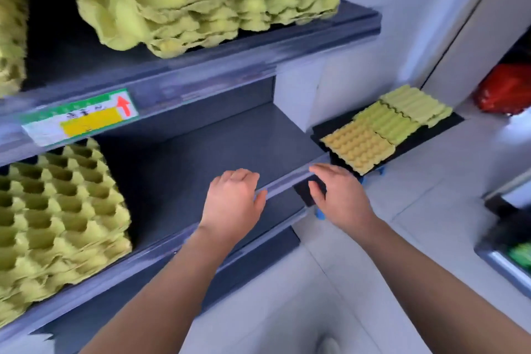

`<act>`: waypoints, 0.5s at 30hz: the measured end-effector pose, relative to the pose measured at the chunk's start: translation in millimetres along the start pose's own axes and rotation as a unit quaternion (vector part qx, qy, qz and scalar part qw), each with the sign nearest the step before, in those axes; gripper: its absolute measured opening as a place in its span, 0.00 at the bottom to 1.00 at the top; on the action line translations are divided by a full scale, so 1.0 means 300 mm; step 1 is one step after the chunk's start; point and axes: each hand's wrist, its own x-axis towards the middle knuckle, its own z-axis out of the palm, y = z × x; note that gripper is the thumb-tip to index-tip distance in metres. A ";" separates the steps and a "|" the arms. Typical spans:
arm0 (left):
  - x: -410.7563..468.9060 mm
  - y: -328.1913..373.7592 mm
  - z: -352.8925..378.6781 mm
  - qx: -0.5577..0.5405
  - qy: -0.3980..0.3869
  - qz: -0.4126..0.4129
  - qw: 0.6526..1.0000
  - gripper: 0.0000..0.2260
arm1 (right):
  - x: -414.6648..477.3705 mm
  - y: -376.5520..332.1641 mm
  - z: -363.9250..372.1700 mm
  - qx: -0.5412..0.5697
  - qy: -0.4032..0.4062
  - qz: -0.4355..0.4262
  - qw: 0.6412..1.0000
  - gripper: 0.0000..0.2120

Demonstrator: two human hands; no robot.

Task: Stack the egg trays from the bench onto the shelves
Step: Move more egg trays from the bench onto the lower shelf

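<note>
A stack of yellow-green egg trays [57, 215] sits at the left of the middle shelf [201, 146]. Another stack [207, 0] rests on the upper shelf [287, 46], and a third [11, 31] shows at the far left. On the low black bench [425, 135] to the right lie a yellow tray stack [359, 146] and two green stacks [388, 121] [413, 103]. My left hand [232, 201] hovers over the middle shelf's front edge, fingers loosely curled, holding nothing. My right hand [342, 195] is spread beside it, also holding nothing.
A price label with a red arrow [80, 118] is stuck on the upper shelf's front rail. A red bag [505, 89] lies at the far right by a white wall. A metal counter edge with something green [514, 256] juts in at right. Pale floor tiles lie below.
</note>
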 end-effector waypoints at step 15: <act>0.618 0.851 0.486 -0.052 -0.051 0.031 0.997 0.14 | 0.037 1.059 -0.288 -0.061 -0.059 0.147 0.986 0.12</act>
